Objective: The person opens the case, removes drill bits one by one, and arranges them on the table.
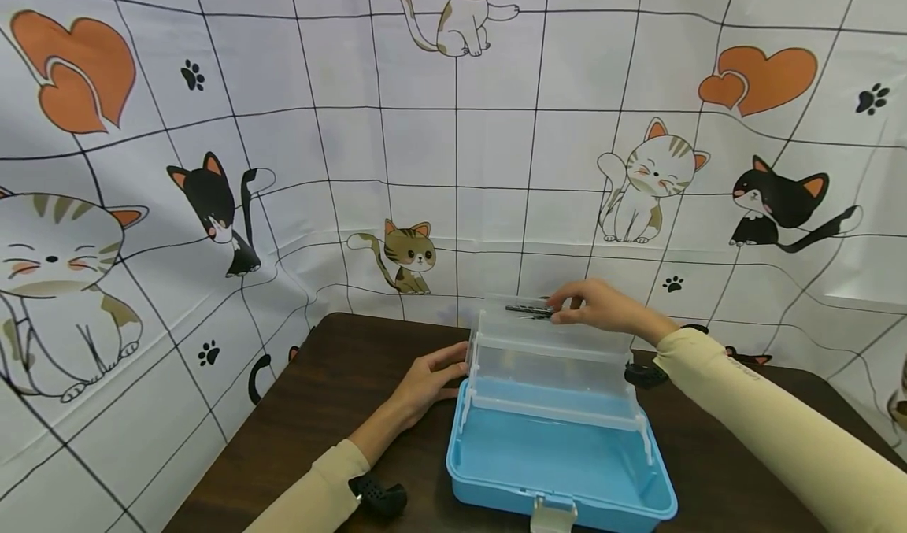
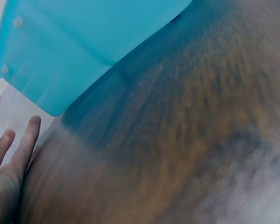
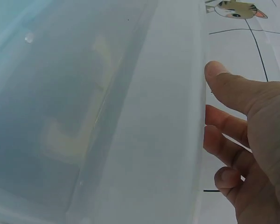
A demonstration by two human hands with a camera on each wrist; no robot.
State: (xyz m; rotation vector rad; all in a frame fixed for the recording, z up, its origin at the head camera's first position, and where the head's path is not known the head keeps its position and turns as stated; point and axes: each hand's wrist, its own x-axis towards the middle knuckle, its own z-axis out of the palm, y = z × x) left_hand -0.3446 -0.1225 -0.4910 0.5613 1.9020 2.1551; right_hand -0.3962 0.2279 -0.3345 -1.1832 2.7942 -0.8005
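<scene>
On the dark tabletop stands a light-blue storage box with its stepped frosted clear trays raised at the back. My left hand is at the left side of the trays, fingers extended; in the left wrist view, that hand has its fingers spread near the blue box wall. My right hand reaches to the top tray, fingertips by slim dark items. In the right wrist view, thumb and bent fingers of that hand meet the tray's edge, some fingertips hidden; whether they pinch something cannot be told.
A pale latch hangs at the box's front. The brown wooden table extends on both sides of it. Behind hangs a white gridded sheet printed with cats, hearts and paw prints. Dark wrist devices sit on both sleeves.
</scene>
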